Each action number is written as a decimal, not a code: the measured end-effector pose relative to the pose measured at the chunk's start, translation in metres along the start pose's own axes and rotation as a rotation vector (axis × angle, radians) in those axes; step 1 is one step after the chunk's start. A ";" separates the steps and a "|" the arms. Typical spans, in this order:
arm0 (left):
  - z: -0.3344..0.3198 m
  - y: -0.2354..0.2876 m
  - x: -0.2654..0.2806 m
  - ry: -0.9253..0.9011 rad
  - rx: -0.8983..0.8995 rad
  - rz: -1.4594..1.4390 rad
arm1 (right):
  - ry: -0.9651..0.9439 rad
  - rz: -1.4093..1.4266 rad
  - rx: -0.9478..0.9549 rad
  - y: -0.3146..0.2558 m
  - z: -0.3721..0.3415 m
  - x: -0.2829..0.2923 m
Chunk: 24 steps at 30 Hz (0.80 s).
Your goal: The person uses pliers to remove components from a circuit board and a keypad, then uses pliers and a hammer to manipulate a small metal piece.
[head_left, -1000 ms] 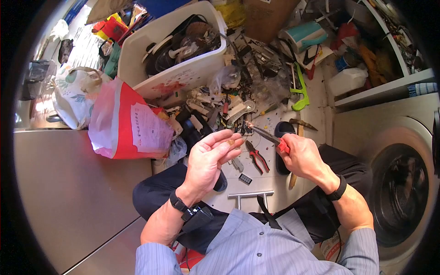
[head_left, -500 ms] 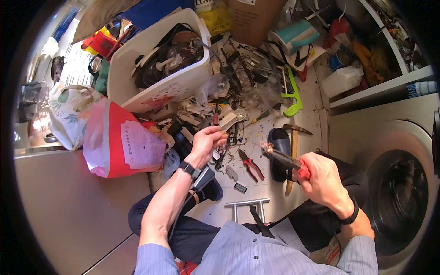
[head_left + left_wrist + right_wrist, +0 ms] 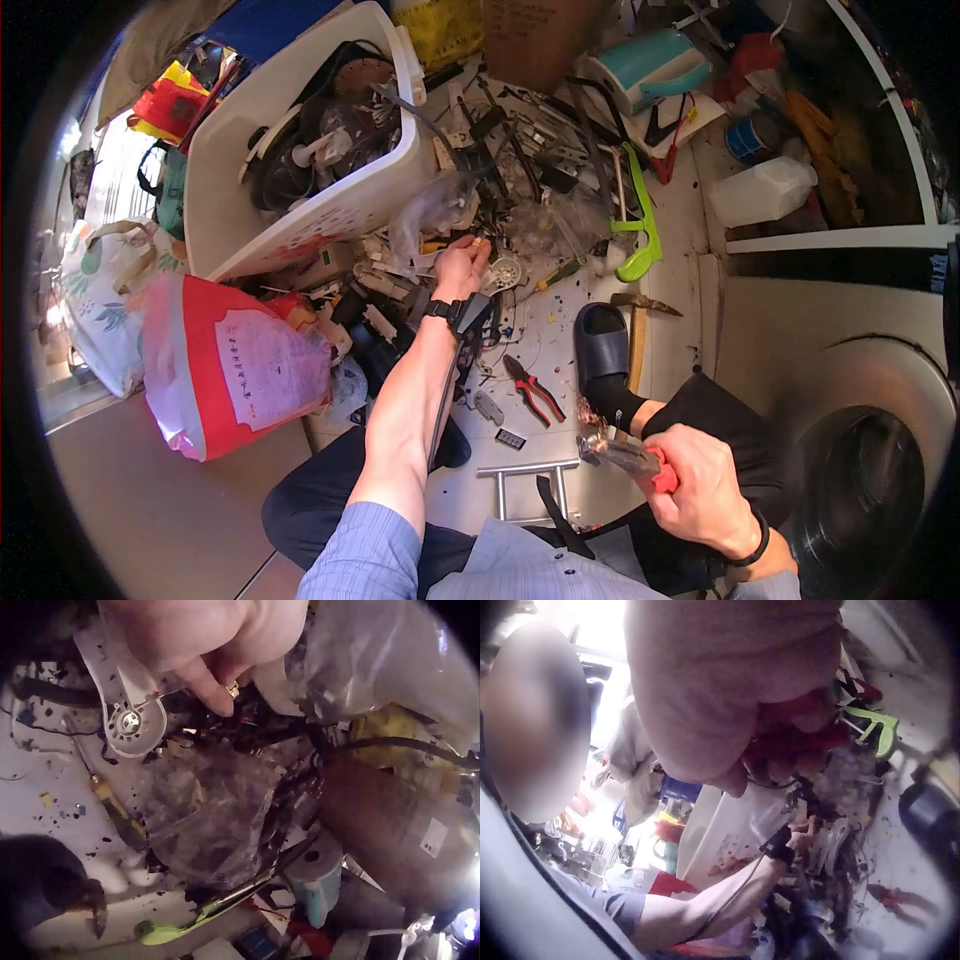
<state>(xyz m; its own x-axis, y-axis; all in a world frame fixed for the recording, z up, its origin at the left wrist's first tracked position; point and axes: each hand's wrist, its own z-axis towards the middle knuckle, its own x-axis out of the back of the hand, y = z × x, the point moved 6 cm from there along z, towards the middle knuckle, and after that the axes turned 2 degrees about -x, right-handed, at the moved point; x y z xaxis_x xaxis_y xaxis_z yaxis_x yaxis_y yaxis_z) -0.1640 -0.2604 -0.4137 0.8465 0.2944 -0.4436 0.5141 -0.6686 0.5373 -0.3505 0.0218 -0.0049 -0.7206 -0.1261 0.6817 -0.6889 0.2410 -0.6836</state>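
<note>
bag of red and pink plastic stands at the far left, with a white plastic tub of bulky dark parts behind it. next comes the left hand, reaching over the floor, its thumb and fingertips closed together on a small brass-coloured piece. around it spreads a heap of mixed plastic and metal scraps. red-and-black pliers lie on the floor, nothing holding them. farther right, a tangle of fine copper-coloured strands shows at the metal end of a red-handled tool, gripped by the right hand, fingers curled round the handle. the small piece is well apart from the strands, so getting it clear looks done, if it came from there; it has not been let go. the strands at the tool look unfinished, and the scraps lie jumbled, so the work seems partway at most. how many pieces are done or left, i cannot tell.
</note>
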 end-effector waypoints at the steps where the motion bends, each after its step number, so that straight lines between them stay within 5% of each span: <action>1: 0.007 -0.004 0.000 0.002 0.005 -0.004 | 0.005 0.013 -0.011 0.000 0.002 0.000; 13: 0.062 -0.032 0.032 0.272 -0.129 -0.164 | -0.012 0.063 -0.075 0.012 0.006 0.002; 15: 0.095 -0.025 0.047 -0.085 -0.549 1.140 | -0.011 0.067 -0.078 0.013 0.006 0.003; 16: 0.101 -0.031 0.048 -0.086 -0.549 1.140 | -0.017 0.085 -0.084 0.013 0.006 0.004; 18: 0.111 -0.041 0.053 -0.063 -0.352 0.596 | -0.021 0.102 -0.092 0.015 0.005 0.004; 19: 0.109 -0.037 0.052 -0.064 -0.352 0.596 | -0.022 0.096 -0.092 0.017 0.004 0.004; 21: 0.105 -0.034 0.049 -0.191 -0.432 1.182 | -0.024 0.090 -0.092 0.018 0.004 0.003; 24: 0.114 -0.036 0.062 -0.007 -0.557 1.106 | -0.008 0.088 -0.092 0.019 0.005 0.003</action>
<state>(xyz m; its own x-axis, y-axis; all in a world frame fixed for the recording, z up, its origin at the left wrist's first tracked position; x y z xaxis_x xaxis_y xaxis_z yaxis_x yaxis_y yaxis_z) -0.1457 -0.2961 -0.5425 0.8631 -0.2486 0.4397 -0.4863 -0.1736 0.8564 -0.3663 0.0212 -0.0168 -0.7790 -0.1083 0.6176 -0.6130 0.3385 -0.7139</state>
